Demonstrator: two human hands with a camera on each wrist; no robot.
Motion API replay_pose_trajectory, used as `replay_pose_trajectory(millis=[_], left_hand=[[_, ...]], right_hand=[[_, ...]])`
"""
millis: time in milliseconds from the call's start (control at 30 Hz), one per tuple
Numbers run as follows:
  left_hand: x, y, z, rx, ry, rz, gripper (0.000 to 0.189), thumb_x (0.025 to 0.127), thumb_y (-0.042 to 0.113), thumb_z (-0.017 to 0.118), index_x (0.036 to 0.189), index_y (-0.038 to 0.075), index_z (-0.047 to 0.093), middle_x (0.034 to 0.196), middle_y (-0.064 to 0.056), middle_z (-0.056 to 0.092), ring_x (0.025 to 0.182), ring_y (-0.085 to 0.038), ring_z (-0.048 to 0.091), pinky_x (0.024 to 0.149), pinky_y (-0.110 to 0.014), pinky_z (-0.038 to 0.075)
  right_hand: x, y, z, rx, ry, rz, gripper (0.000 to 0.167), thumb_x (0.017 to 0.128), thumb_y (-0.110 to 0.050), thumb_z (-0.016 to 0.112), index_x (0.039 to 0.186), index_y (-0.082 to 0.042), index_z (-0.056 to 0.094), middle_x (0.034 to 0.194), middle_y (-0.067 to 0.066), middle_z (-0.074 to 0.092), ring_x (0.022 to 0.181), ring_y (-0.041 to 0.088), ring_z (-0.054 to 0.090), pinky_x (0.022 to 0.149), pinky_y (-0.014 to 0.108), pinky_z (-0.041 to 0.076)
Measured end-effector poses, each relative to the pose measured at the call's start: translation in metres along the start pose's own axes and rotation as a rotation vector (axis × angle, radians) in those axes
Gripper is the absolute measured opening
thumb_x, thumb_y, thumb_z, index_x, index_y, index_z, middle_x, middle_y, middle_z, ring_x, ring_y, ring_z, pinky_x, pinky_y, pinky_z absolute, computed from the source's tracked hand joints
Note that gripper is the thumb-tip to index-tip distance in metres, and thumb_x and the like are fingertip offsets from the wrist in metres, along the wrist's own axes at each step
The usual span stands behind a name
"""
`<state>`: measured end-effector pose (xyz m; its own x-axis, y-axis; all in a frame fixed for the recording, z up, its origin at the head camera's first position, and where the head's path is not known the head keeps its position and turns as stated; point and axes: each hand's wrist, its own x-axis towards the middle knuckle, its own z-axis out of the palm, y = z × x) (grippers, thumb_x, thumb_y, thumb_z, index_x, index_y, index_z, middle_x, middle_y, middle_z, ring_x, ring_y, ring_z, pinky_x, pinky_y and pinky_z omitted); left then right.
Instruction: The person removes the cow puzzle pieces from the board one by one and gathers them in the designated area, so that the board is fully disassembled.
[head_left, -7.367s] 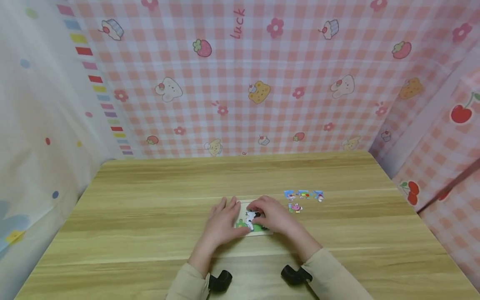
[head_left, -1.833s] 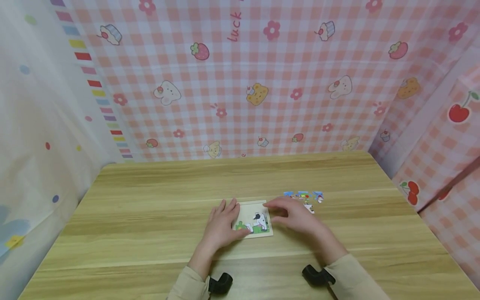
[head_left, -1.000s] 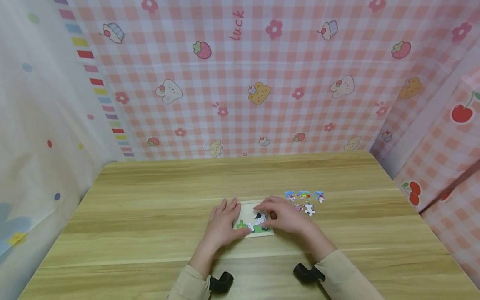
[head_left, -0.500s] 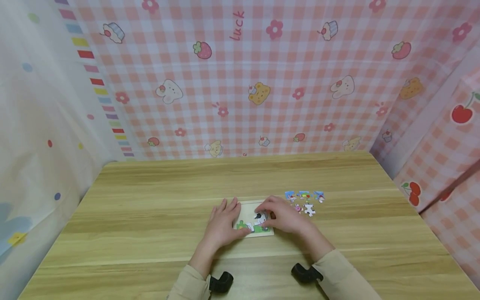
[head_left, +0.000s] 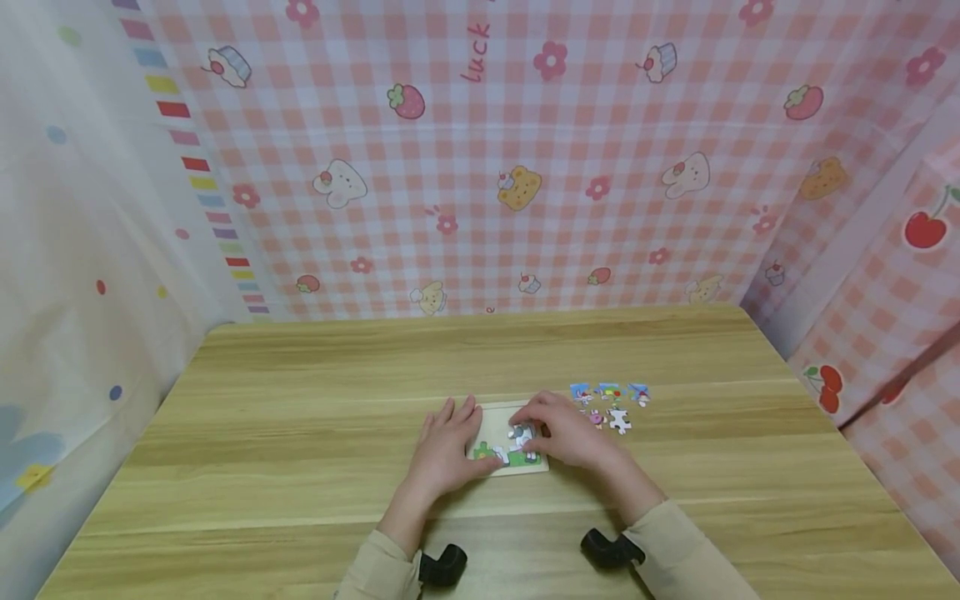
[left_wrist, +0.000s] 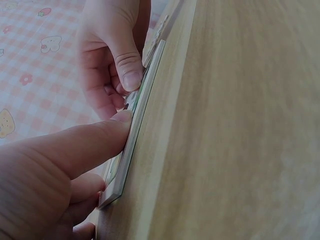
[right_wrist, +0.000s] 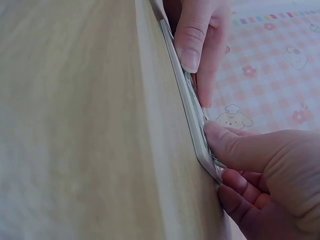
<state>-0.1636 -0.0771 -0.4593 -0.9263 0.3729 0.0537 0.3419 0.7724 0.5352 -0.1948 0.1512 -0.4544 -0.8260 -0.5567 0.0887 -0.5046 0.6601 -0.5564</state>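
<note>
On the tray — left hand rests, right hand pinches cow piece.

Makeshift, cloth-walled tabletop booth. A pink gingham cloth with cartoon prints is hanging behind a wood-grain table, while a pale dotted cloth is closing off the left of the head view and a cherry-print cloth is screening the right. These hangings are masking the surroundings, leaving home or studio impossible to tell.
</note>
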Motion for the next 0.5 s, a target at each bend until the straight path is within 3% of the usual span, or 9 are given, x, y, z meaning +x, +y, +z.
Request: replay_pose_trajectory(millis=[500], left_hand=[[0.0009,-0.0012,0.0016,-0.009,0.001,-0.005,0.082,0.084,0.043,0.076,0.145,-0.003,0.046,0.156,-0.017,0.034,0.145,-0.045,0.020,0.115,-0.063,0.012]], right_hand=[[0.0000,0.0008,0.0025,0.104,0.066,-0.011,0.024,0.088,-0.002,0.073,0.105,-0.018,0.069,0.090,-0.008,0.058,0.080,0.012,0.051,0.070,0.027,0.045]])
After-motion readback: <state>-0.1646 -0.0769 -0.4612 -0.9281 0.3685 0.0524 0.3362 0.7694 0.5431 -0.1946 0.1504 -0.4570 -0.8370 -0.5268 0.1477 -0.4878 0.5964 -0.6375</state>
